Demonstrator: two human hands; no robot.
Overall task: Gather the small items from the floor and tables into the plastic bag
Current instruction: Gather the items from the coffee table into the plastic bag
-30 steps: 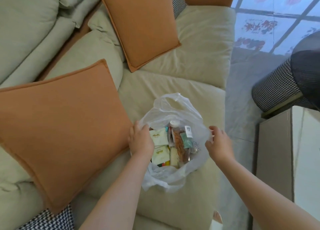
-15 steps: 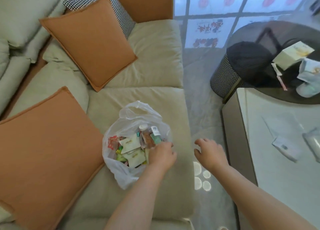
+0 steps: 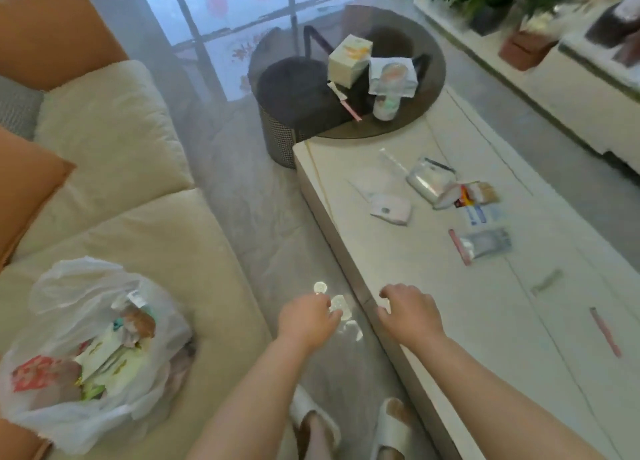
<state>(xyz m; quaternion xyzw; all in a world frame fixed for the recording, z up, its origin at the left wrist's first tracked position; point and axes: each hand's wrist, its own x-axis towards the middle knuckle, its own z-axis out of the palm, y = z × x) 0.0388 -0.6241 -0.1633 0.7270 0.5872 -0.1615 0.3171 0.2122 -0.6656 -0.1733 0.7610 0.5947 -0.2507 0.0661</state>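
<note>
Far to the left of both hands, a thin translucent white plastic bag (image 3: 100, 348) sits open on the seat of a cream fabric sofa (image 3: 138, 224), stuffed with small packets whose labels are too blurred to read; an orange cushion (image 3: 24, 189) leans on the sofa beyond the bag. The left hand (image 3: 306, 319) hangs over the grey floor (image 3: 256, 210) in the gap between sofa and table, fingers loosely curled and holding nothing; a few bright round patches of light (image 3: 337, 302) lie on the floor just past its fingertips. The right hand (image 3: 408, 312) is just beside it, over the near edge of the long white table (image 3: 433, 286), fingers likewise loosely curled and empty. Ahead and to the right of the right hand, small items lie scattered on the table: a pale pink-white packet (image 3: 389, 210), a clear pouch of white powder (image 3: 431, 182), a silvery zip pouch with a red strip (image 3: 483, 246). Further ahead stands a round dark glass table (image 3: 346, 75) carrying a cream box (image 3: 349, 61); behind it, a window with red decals (image 3: 242, 12). White slippers (image 3: 391, 428) show below the hands.
</note>
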